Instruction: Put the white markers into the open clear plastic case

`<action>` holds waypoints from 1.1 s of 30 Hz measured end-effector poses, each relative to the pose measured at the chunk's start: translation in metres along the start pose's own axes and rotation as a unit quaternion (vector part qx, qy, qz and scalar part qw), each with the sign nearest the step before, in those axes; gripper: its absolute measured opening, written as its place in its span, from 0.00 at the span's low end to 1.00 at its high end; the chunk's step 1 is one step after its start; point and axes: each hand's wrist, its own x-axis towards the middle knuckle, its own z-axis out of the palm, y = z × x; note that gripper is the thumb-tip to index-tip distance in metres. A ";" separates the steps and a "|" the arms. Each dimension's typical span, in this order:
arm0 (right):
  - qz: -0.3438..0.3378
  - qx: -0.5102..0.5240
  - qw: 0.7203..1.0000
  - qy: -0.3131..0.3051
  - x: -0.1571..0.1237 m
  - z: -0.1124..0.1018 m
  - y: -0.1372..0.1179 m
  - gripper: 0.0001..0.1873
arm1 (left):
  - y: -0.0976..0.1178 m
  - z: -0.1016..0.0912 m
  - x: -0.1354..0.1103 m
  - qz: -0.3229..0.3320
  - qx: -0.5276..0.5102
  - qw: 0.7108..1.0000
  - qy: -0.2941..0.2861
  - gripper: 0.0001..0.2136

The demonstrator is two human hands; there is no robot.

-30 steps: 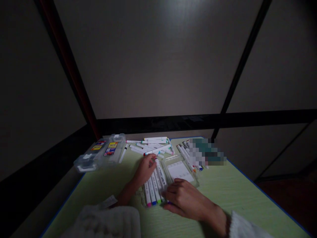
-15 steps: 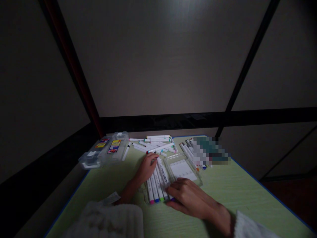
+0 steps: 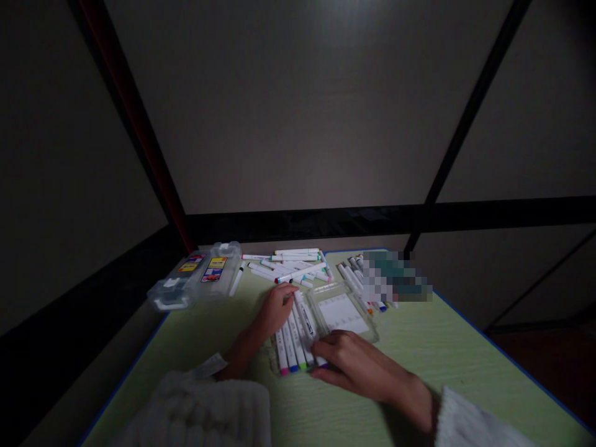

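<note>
In the head view, a clear plastic case (image 3: 374, 335) lies unfolded on the table, its right half showing a white printed sheet (image 3: 342, 313). Several white markers (image 3: 291, 347) lie side by side in the left half, with pink, blue and green ends toward me. One white marker (image 3: 305, 315) slants across the right side of this row. My left hand (image 3: 274, 308) has its curled fingers at that marker's far end. At the near end, by a purple tip, my right hand (image 3: 351, 361) closes its thumb and fingers on it; its fingers partly hide that end.
Loose markers (image 3: 302, 273) are heaped behind the case. More markers (image 3: 356, 279) lie at the right beside a blurred-out patch (image 3: 398, 276). At the far left lies another clear plastic case (image 3: 200, 279) with coloured labels. A wall stands behind the table (image 3: 419, 347).
The view has shifted slightly, so the table things sit a little higher. Both hands stay on the slanted marker, with barely any movement.
</note>
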 end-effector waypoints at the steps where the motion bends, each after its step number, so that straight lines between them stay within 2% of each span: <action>1: -0.001 0.007 1.000 -0.001 0.000 0.000 0.000 0.12 | 0.000 0.000 0.000 0.002 0.005 1.000 0.001 0.14; 8: 0.013 0.040 0.999 -0.002 0.001 -0.001 0.002 0.12 | -0.004 0.002 -0.001 0.022 0.025 0.999 0.012 0.13; 18: 0.013 0.050 0.999 -0.008 0.002 -0.003 0.000 0.12 | -0.003 0.002 -0.003 0.010 0.026 1.000 0.015 0.14; 24: 0.007 0.016 1.000 -0.007 0.004 0.001 -0.001 0.12 | -0.003 0.001 -0.003 0.005 0.037 0.999 0.011 0.12; 33: 0.017 -0.039 0.999 0.006 0.004 0.001 -0.003 0.10 | 0.000 -0.002 -0.007 0.007 0.072 0.997 -0.014 0.15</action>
